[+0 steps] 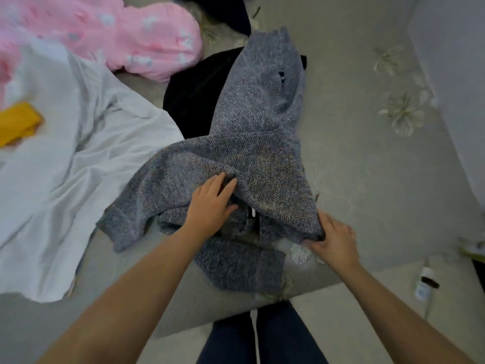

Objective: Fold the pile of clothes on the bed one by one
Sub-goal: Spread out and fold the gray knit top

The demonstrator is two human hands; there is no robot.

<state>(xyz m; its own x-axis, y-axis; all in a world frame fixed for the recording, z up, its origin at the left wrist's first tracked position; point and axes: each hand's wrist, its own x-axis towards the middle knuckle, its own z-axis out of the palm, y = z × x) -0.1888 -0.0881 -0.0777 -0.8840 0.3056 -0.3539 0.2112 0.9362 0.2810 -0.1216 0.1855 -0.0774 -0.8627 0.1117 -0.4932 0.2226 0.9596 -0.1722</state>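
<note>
Over on the far left a yellow cloth [15,122] peeks out beside a big white garment [78,158] spread loosely across the bed [367,166], with a pink fleecy piece [147,40] beyond it. Next comes a black garment [194,93], partly buried under the grey knitted sweater [257,143], which lies rumpled in the middle of the bed right in front of the person, one sleeve flopped out toward the left.

The left hand [210,206] rests on the sweater near the neckline, fingers fairly straight, pressing the knit down rather than gripping it. The right hand [333,237] is well apart from it, at the sweater's right edge, fingers curled round a bunch of the fabric. Off to the far right a small bottle [425,282] lies near the bed's edge.

To my eye this is the start of folding the sweater: it is being pulled flat, not yet folded. The next move seems to call for tugging that right edge outward to smooth the body, then bringing the sleeves in. The other clothes appear to wait unfolded
</note>
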